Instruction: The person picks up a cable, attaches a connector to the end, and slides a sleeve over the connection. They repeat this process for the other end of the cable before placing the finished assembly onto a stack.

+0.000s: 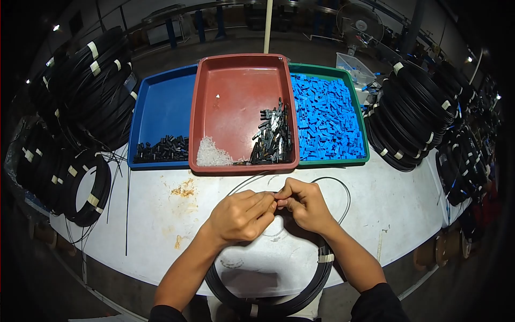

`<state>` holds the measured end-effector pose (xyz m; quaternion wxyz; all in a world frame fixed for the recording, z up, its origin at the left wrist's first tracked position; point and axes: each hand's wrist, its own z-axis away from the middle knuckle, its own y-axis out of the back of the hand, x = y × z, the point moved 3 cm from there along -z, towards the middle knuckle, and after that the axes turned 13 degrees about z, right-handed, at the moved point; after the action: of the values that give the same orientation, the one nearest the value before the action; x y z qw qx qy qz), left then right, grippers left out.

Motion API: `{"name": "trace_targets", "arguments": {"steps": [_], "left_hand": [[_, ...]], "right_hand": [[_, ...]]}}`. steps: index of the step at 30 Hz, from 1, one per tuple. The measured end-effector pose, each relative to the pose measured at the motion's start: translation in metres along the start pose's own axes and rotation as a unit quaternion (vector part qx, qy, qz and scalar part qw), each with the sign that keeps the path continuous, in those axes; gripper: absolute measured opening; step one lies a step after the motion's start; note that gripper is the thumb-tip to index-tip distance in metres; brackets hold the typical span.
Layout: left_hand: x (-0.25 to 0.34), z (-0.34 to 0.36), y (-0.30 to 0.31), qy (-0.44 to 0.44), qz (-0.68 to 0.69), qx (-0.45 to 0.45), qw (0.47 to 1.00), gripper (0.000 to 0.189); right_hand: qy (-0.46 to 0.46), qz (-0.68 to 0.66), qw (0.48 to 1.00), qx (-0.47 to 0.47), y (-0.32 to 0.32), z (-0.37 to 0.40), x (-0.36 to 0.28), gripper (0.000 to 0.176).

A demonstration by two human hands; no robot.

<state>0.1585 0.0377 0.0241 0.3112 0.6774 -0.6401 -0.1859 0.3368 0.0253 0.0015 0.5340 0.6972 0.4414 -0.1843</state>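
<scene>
Over the middle of the table, my left hand (244, 216) and my right hand (304, 205) meet at the fingertips. Both are closed in a pinch; what sits between the fingers is too small and covered to make out. Below them lies a coil of black cable (230, 294), bound with pale tape (325, 258), partly over the table's front edge. A thin loose loop of cable (348, 199) curves out beside my right hand, and another stretch arcs behind my left hand. Where these strands end is hidden by the hands.
Behind my hands stand a blue tray (161, 102) with black parts, a red tray (230, 112) with clear pieces (212, 153) and black connectors (273, 134), and a green tray (365, 142) of blue connectors (327, 118). Stacked cable coils flank the left (88, 91) and right (413, 112).
</scene>
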Motion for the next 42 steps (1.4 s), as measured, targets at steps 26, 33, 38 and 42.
{"name": "trace_targets", "arguments": {"steps": [26,33,38,42], "left_hand": [[-0.015,0.008,-0.001,0.245,0.251,0.117,0.929,0.01],[0.006,-0.005,0.004,-0.14,-0.102,0.049,0.984,0.008],[-0.003,0.002,0.007,0.013,0.024,0.052,0.998,0.007],[-0.011,0.006,0.003,0.176,0.201,0.124,0.956,0.009]], "right_hand": [[0.26,0.187,0.945,0.072,0.009,0.002,-0.021,0.028],[-0.014,-0.085,0.996,0.017,-0.001,0.003,-0.004,0.011],[0.077,0.024,0.995,0.055,0.001,0.0,-0.009,0.006],[0.247,0.172,0.949,0.094,0.005,0.001,-0.017,0.026]]}}
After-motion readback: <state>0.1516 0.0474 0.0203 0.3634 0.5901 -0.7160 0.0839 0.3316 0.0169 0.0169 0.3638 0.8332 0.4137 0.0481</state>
